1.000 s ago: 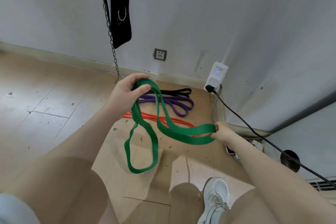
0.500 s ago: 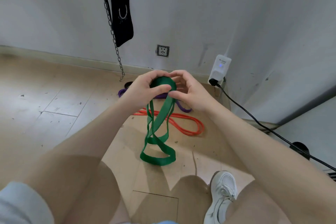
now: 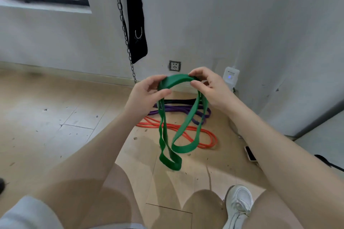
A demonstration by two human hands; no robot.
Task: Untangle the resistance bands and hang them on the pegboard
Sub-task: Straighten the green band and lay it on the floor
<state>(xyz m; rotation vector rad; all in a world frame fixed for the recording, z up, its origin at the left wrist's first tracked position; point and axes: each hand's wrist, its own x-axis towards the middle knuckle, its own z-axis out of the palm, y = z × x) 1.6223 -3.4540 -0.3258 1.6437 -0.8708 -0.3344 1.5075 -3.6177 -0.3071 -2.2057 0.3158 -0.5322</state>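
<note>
Above the floor (image 3: 55, 126), the left hand (image 3: 144, 95) and right hand (image 3: 210, 87) each pinch the top of the green band (image 3: 178, 80), holding it up so its twisted loops hang free of the orange band (image 3: 195, 132) and purple band (image 3: 178, 110) below.

Your left hand (image 3: 147, 93) covers part of the green band (image 3: 183, 128) where the band passes under the thumb; your right hand (image 3: 208, 85) covers the band's far end. The green band crosses the purple band (image 3: 178, 110) and the black band (image 3: 176, 101), hiding parts of both. Your right forearm hides part of the phone (image 3: 250, 153) on the floor. The top edge cuts off the chain (image 3: 121, 15) and the black strap (image 3: 136, 24). The label on the white adapter (image 3: 230, 78) is too small to read.
</note>
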